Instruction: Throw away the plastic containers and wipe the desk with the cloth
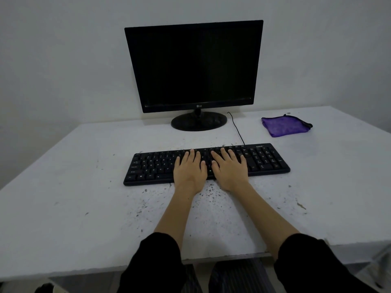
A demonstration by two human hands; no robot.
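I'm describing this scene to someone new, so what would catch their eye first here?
First, the big dark monitor standing at the back of the white desk, against the wall. Next, the left hand and right hand lying flat, side by side, on the black keyboard in front of it. The folded purple cloth at the back right is the only colour, and dark specks dot the desk near the wrists.

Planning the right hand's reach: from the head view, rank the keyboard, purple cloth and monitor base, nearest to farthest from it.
1. keyboard, directly under the right hand.
2. monitor base, beyond, slightly left.
3. purple cloth, far right.
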